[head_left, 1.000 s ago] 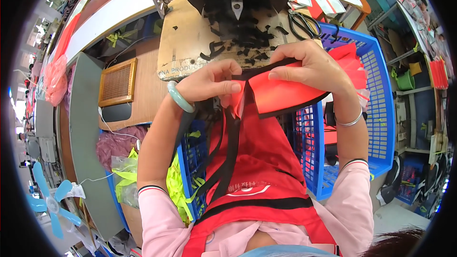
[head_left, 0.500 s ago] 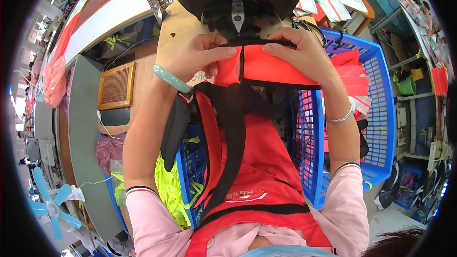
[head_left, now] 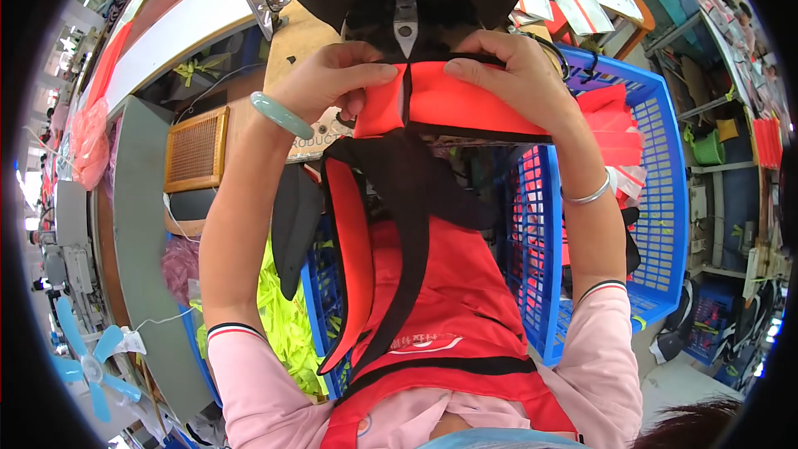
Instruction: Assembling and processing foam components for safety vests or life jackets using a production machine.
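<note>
Both hands stretch a bright orange-red fabric strip [head_left: 474, 98] with black edging across the front of a machine. My left hand [head_left: 339, 79] pinches the strip's left part between thumb and fingers. On the other side, my right hand [head_left: 517, 75] grips the upper edge, thumb on top. A dark seam or gap divides the strip between the hands, just below the machine's pointed metal tip [head_left: 406, 29]. Whether the tip touches the fabric I cannot tell. From the strip hang a long black band [head_left: 407, 258] and an orange-red piece with black edges [head_left: 347, 224], over my red apron [head_left: 465, 299].
A blue plastic basket [head_left: 665, 199] with orange-red pieces [head_left: 611, 133] stands at right. Yellow-green strips [head_left: 287, 324] fill another blue basket at lower left. A woven wooden-framed panel [head_left: 197, 150] lies at left on the worktable [head_left: 287, 54]. A blue-bladed fan [head_left: 93, 357] is far left.
My hands and the fabric strip have moved slightly up and left, bringing its dark seam closer beneath the metal tip. Both grips stay closed. The view has shifted a little.
</note>
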Demonstrator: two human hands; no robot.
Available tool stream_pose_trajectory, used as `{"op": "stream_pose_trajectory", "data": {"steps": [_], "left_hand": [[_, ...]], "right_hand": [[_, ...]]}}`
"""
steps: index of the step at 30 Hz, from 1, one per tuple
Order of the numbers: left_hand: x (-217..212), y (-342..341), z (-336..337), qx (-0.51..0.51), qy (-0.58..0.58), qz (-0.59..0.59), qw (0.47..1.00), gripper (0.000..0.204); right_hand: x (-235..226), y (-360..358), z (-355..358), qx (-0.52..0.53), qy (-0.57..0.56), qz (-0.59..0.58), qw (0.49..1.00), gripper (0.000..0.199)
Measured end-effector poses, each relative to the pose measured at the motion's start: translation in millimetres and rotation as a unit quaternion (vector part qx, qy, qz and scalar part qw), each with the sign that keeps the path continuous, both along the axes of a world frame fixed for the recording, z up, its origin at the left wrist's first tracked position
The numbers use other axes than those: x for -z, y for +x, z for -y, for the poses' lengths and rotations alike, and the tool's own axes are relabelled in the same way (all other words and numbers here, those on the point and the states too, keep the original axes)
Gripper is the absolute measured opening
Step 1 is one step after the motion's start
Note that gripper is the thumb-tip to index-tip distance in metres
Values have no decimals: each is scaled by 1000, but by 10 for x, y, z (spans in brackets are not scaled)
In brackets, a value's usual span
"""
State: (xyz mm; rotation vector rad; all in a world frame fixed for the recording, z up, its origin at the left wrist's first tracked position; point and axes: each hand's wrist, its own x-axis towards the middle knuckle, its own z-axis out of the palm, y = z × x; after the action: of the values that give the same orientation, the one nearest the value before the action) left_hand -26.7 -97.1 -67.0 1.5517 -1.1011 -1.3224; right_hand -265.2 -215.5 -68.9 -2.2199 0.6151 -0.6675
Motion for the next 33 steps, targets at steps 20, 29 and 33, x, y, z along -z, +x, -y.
{"op": "stream_pose_trajectory", "data": {"steps": [20,29,33], "left_hand": [[-7,99,28,36,15,-59,997,28],[-26,99,40,54,5,-43,998,27],[27,155,93,75,0,-53,996,28]], "right_hand": [[-91,4,-75,19,-26,-17,999,27],[-35,-1,-49,31,-2,8,999,30],[-17,2,-59,42,-7,5,999,31]]}}
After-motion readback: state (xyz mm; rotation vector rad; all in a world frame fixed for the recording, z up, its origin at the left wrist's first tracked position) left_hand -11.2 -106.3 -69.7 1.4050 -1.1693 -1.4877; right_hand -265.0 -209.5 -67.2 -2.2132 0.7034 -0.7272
